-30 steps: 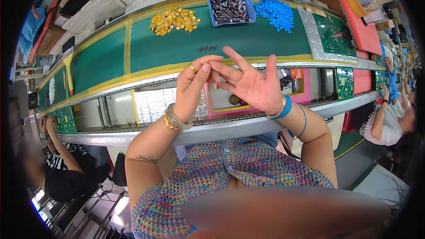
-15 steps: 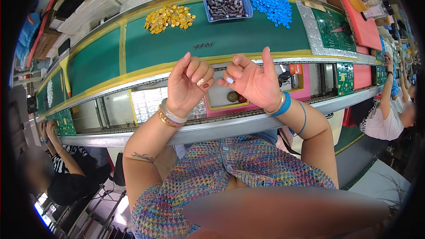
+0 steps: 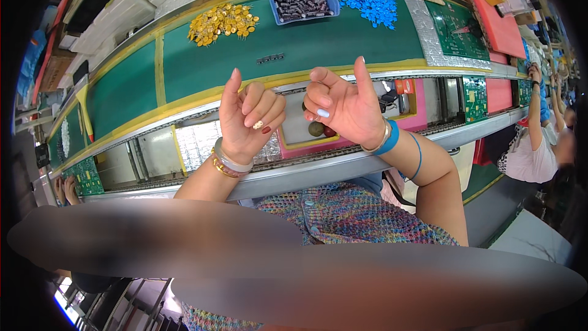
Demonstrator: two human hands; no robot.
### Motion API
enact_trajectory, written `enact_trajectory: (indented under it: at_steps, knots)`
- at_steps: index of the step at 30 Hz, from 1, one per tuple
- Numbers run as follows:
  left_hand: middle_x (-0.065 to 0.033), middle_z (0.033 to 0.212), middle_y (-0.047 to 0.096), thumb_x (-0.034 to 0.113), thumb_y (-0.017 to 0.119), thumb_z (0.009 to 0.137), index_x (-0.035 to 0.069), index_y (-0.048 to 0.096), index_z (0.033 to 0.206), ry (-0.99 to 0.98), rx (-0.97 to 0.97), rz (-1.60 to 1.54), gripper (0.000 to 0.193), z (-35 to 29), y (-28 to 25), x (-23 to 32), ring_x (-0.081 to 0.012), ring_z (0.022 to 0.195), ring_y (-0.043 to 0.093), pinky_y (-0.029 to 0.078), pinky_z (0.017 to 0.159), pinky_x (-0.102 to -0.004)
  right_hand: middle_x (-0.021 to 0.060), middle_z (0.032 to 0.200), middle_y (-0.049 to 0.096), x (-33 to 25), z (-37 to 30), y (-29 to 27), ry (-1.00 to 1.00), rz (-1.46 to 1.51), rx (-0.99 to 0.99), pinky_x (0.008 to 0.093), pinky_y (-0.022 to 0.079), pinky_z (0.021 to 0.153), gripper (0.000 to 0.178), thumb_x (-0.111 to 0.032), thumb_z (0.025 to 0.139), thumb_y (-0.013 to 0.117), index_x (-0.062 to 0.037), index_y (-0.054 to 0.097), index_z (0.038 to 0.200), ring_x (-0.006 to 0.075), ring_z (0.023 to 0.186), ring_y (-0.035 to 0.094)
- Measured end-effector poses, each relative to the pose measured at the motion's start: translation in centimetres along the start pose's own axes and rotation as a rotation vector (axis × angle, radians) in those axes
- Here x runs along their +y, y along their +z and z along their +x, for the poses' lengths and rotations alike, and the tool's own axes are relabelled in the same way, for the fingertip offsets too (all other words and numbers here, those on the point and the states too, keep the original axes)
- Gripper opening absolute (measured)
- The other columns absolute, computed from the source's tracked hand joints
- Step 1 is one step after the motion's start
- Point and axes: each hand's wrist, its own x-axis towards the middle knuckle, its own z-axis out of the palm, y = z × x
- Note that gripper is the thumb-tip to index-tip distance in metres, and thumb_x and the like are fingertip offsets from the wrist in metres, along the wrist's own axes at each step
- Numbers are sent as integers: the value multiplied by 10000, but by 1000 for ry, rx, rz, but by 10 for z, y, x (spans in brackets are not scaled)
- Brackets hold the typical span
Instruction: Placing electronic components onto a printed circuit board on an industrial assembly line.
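My left hand is raised over the near rail with its palm turned up. Its fingers are loosely curled and the thumb points away from them; nothing shows in it. Beside it, my right hand is also held up, half-curled, the thumb stretched out and the palm visible, bare of any object. The two hands do not touch. Closest beyond them, a short row of small dark components lies on the green work surface.
Along the far side are a heap of yellow disc components, a blue bin of dark cylindrical parts, and a pile of blue disc components. Green circuit boards sit on the rails. A pink tray lies below my hands. Co-workers sit either side.
My hands have drawn a little farther apart. My left thumb has spread away from its curled fingers, and the right fingers have shifted slightly. The whole view has tilted a little.
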Motion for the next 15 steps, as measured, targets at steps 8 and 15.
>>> enact_trajectory:
  at_steps: [8,15]
  knots:
    - [53,461,338,537,270,988,148,358,551,-10,-18,-2,592,2,2,-3,-106,504,318,304,454,-239,54,790,510,1,-1,-6,-44,93,-89,361,419,784,742,-648,948,204,-25,520,1197,199,765,464]
    - [46,478,341,518,274,993,142,367,563,4,15,-14,579,2,0,-4,-114,520,315,308,469,-242,0,718,407,-1,-4,4,-29,-63,28,327,375,736,715,-675,933,220,-64,537,1127,155,691,397]
